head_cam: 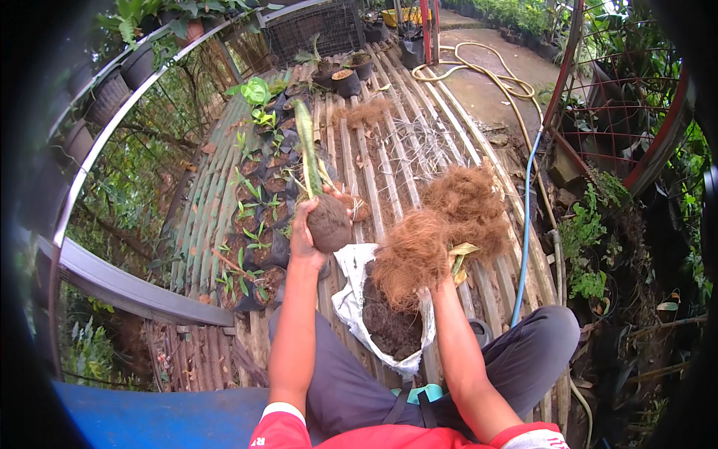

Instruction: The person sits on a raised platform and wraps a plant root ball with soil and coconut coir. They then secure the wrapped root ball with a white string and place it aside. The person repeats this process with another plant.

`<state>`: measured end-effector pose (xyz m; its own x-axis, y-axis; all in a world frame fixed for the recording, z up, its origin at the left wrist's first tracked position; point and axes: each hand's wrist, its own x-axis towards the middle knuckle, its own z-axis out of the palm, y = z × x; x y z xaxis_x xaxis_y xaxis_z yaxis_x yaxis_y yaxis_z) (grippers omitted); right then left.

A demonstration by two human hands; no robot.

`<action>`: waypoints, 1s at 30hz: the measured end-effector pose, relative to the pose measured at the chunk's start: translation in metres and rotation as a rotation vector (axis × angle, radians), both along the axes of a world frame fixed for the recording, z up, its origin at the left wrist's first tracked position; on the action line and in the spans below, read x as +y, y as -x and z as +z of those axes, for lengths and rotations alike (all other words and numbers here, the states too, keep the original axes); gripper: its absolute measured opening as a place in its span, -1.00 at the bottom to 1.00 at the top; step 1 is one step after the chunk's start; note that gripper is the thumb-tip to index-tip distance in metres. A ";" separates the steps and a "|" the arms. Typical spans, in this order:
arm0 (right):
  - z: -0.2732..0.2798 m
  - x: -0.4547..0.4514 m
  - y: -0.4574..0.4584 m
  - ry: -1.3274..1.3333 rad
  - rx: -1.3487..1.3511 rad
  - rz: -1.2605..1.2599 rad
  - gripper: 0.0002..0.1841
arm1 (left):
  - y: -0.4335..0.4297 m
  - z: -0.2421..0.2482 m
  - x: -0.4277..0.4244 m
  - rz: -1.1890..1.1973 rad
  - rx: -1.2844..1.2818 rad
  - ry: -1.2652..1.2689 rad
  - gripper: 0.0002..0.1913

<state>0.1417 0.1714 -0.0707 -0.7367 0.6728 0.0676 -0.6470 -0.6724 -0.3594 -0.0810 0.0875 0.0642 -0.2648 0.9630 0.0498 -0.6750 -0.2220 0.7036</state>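
A ball of dark soil (330,224) with a long upright snake plant leaf (307,146) rising from it rests in my left hand (305,236), fingers wrapped around its side. My right hand (435,283), mostly hidden, holds a loose clump of brown coconut fibre (410,252). Under that clump stands an open white sack (350,300) with dark soil (390,328) inside. A bigger heap of coconut fibre (468,205) lies just beyond, with a yellowish leaf (464,248) near my right hand. Behind the soil ball is a small brown bundle (359,207) tied with white string.
Seedlings in black bags (263,247) line the left side of the corrugated sheet (493,292). White strings (415,149) and a small fibre patch (364,112) lie farther back, before black pots (346,84). A blue and yellow hose (527,207) runs along the right.
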 end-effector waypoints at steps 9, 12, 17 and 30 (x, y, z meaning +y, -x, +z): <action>-0.004 -0.035 0.030 -0.200 -0.108 0.010 -0.41 | -0.060 -0.025 0.010 0.307 0.297 0.097 -0.58; -0.001 -0.029 0.034 -0.279 -0.198 -0.119 -0.41 | -0.081 -0.042 0.013 0.360 0.467 0.064 -0.62; 0.004 -0.023 0.034 -0.120 -0.096 -0.240 -0.46 | -0.096 -0.057 0.014 0.441 0.601 -0.033 -0.66; 0.016 -0.019 0.032 0.100 0.020 -0.269 -0.49 | -0.093 -0.059 0.015 0.412 0.929 0.008 -0.52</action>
